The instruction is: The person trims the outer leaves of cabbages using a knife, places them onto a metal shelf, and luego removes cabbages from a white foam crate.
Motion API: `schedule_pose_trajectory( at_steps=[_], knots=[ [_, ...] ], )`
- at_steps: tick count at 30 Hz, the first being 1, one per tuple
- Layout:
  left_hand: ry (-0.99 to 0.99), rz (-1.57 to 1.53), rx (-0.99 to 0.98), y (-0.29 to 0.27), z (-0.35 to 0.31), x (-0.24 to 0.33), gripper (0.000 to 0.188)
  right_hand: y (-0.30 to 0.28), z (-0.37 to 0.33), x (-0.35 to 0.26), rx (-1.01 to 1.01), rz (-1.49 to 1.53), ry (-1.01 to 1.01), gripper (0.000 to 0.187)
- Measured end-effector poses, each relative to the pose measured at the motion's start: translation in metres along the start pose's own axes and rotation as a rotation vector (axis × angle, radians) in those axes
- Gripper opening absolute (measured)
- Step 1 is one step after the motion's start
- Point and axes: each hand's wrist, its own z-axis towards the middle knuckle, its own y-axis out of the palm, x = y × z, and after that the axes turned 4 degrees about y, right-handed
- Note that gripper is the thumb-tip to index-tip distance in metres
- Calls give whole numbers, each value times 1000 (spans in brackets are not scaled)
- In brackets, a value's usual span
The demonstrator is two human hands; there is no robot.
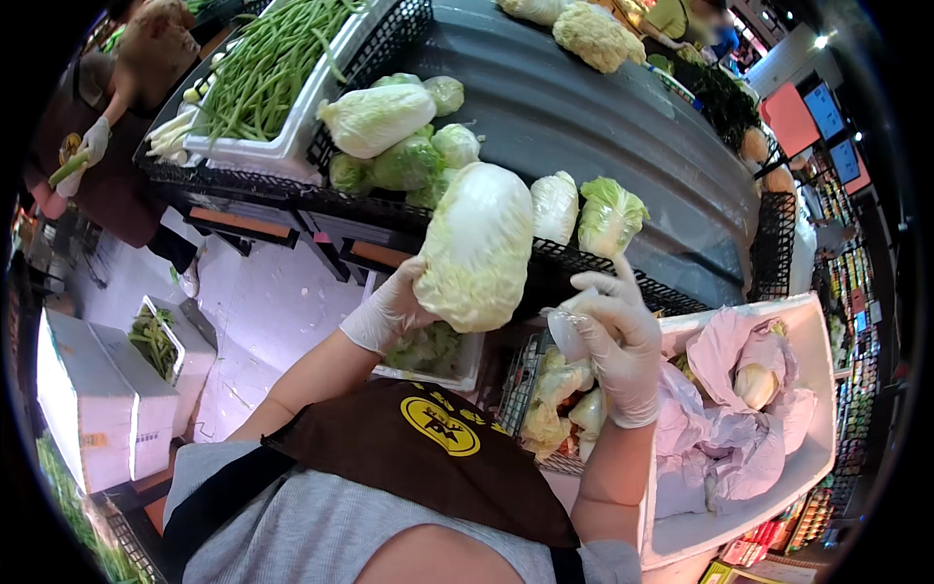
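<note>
My left hand (394,310), in a whitish glove, grips a large pale napa cabbage (479,243) from its lower left side. The cabbage is held up in front of me, over the near edge of the display. My gloved right hand (618,346) is to its right, apart from it, index finger raised. Between its thumb and other fingers is a translucent piece of plastic (566,336); its exact kind is unclear. Just behind lie a small wrapped cabbage (556,207) and a leafy wrapped cabbage (610,216). More wrapped napa cabbages (377,121) are piled at the left.
A foam box (827,389) with paper-wrapped produce stands at my right. Below my hands is a wire basket (522,384) of leaves. Green beans (277,73) fill a crate at the back left. Cauliflower (595,37) lies at the far edge. A co-worker's gloved hand (94,144) holds a green vegetable.
</note>
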Motion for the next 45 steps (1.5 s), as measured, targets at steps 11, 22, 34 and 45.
schedule_pose_trajectory(
  at_steps=[11, 22, 34, 45],
  knots=[
    [440, 754, 148, 40, -23, 47, 111, 78, 78, -82, -370, -528, 88, 19],
    [511, 495, 201, 0, -40, 43, 89, 147, 72, -97, -250, -1046, -57, 24],
    [157, 454, 264, -50, -86, 27, 58, 126, 15, -33, -755, -660, -130, 98],
    [-142, 427, 94, -30, -94, 36, 66, 60, -42, 94, -1217, 20, 870, 56]
  ],
)
